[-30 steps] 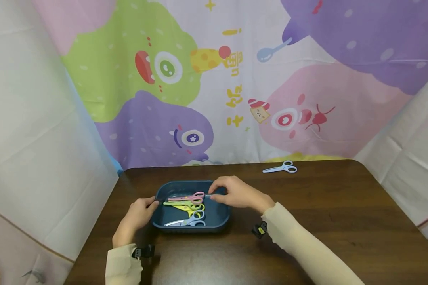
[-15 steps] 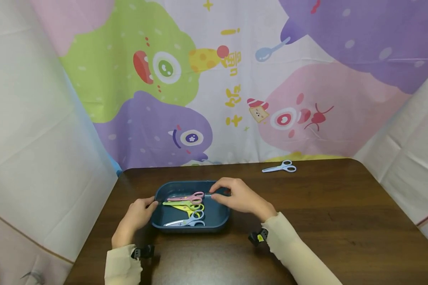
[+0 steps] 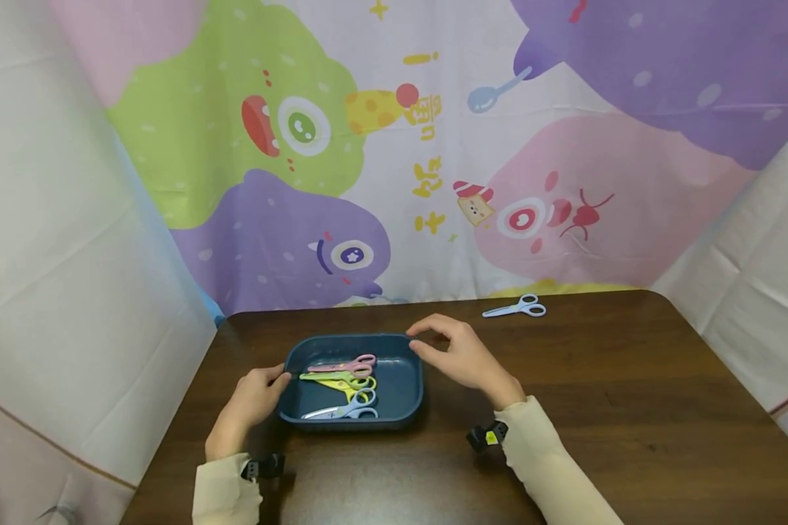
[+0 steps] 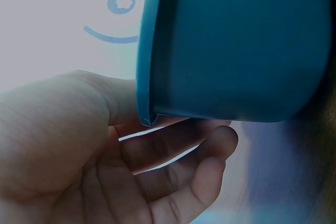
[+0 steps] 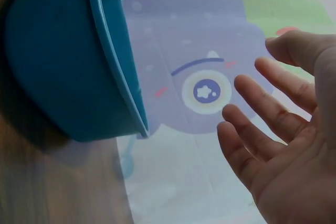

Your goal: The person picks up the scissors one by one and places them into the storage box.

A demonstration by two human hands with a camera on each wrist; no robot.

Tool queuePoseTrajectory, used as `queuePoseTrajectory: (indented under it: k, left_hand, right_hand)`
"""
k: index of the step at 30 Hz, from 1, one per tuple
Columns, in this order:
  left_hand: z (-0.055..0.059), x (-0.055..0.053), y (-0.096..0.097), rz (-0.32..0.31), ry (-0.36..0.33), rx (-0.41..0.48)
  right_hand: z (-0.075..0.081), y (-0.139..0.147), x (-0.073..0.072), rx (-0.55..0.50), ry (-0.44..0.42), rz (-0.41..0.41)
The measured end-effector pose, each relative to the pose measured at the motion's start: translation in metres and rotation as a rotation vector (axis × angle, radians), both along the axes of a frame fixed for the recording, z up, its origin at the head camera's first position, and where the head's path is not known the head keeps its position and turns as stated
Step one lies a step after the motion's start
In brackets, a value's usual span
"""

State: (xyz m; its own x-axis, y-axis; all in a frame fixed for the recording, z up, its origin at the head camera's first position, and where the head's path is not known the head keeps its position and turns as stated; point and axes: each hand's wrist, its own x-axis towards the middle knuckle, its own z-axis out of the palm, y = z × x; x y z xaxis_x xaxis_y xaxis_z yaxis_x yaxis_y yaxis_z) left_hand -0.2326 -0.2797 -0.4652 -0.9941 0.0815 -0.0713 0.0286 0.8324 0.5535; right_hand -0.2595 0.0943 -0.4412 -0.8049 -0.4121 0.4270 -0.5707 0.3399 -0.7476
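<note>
A dark blue tray [image 3: 400,419] sits on the table, holding pink scissors [image 3: 357,367], green scissors [image 3: 325,376], yellow scissors [image 3: 348,389] and light blue scissors [image 3: 351,410], grouped towards its left and middle. My left hand [image 3: 252,397] grips the tray's left end. In the left wrist view the thumb passes behind the tray's rim [image 4: 145,77] while the fingers curl on the outside. Over the tray's back right corner is my right hand [image 3: 466,361], its fingers loosely bent. The right wrist view shows that hand [image 5: 289,124] with nothing in it, apart from the tray wall.
Another pair of light blue scissors [image 3: 522,308] lies near the back edge of the brown wooden table [image 3: 584,408], right of the tray. A curtain [image 3: 427,270] with cartoon monsters hangs behind the table, and pale cloth walls [image 3: 85,240] stand on both sides.
My right hand has lifted out of the tray's right end and moved right and back, its fingertips now by the corner. The left hand and the scissors stay in place.
</note>
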Motion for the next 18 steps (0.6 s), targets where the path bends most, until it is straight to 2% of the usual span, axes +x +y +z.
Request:
queuePoseTrajectory:
  k: [7,14,18]
  left_hand:
    - [0.001,0.000,-0.002,0.019,-0.021,0.008]
    - [-0.003,-0.001,0.000,0.024,-0.019,0.010]
    - [-0.002,-0.001,0.000,0.027,-0.026,0.013]
  right_hand:
    - [0.001,0.013,-0.003,-0.012,0.009,-0.044]
    - [-0.004,0.044,-0.008,0.099,0.035,-0.178]
    - [-0.003,0.063,-0.009,0.106,0.041,-0.241]
